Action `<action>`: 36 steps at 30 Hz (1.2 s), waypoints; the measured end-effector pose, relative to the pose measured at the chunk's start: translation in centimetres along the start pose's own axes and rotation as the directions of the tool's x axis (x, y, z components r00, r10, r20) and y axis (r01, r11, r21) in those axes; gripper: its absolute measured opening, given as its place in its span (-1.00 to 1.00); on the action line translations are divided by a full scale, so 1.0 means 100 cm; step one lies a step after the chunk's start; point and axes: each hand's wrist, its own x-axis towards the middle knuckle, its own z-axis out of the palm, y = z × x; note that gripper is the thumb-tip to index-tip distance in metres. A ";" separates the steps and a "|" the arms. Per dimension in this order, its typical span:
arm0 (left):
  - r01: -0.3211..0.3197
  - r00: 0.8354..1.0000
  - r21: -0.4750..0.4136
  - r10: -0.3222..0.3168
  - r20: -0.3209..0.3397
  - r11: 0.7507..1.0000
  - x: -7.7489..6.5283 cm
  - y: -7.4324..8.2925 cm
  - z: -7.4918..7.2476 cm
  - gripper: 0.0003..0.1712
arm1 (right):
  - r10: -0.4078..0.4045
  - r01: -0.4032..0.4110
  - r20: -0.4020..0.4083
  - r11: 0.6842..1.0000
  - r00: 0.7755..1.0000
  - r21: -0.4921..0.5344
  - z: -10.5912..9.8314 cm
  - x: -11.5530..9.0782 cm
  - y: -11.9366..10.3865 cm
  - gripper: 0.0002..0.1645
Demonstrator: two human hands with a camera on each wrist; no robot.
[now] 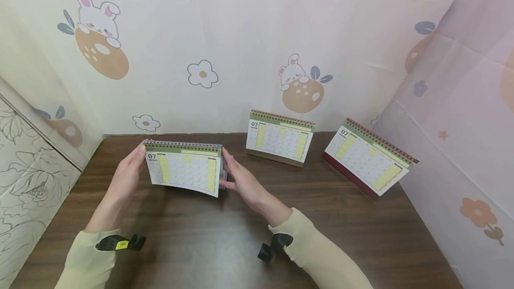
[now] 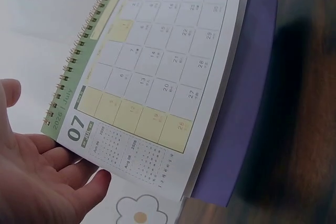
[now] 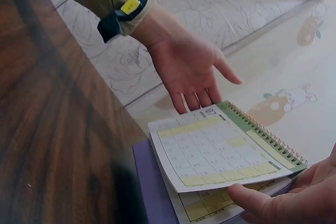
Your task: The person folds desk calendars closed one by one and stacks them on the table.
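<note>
A desk calendar (image 1: 186, 171) with a purple base (image 2: 249, 98) stands at the table's left, open at July. Its front page (image 3: 215, 153) bows away from the sheets beneath, as the right wrist view shows. My left hand (image 1: 126, 171) is at its left side, fingers fairly straight and touching the edge, thumb held apart. On the other side, my right hand (image 1: 250, 187) holds the right edge, the thumb (image 3: 249, 198) at the lifted page and the fingers behind, partly hidden.
Two similar July calendars stand to the right: one with a brown base (image 1: 277, 158) near the back curtain (image 1: 241, 35), another with a dark red base (image 1: 349, 175) set at an angle. All are on a dark wooden table (image 1: 192, 244).
</note>
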 end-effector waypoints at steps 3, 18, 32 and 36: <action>-0.014 1.000 -0.009 0.014 0.003 1.000 -0.004 -0.003 -0.002 -0.18 | 0.016 -0.016 -0.002 1.000 1.000 -0.009 0.006 -0.004 -0.001 -0.23; -0.068 0.996 0.004 0.068 0.053 0.998 -0.011 -0.013 -0.012 -0.24 | 0.053 -0.049 0.028 0.992 0.998 -0.120 0.025 -0.028 0.000 -0.26; -0.069 0.996 0.098 0.063 0.066 0.993 -0.012 -0.008 -0.008 -0.27 | 0.078 -0.070 0.044 0.985 0.996 -0.158 0.031 -0.052 0.004 -0.34; -0.072 0.996 0.110 0.065 0.062 0.991 -0.012 -0.008 -0.007 -0.30 | 0.076 -0.068 0.054 0.990 0.996 -0.127 0.035 -0.059 0.005 -0.34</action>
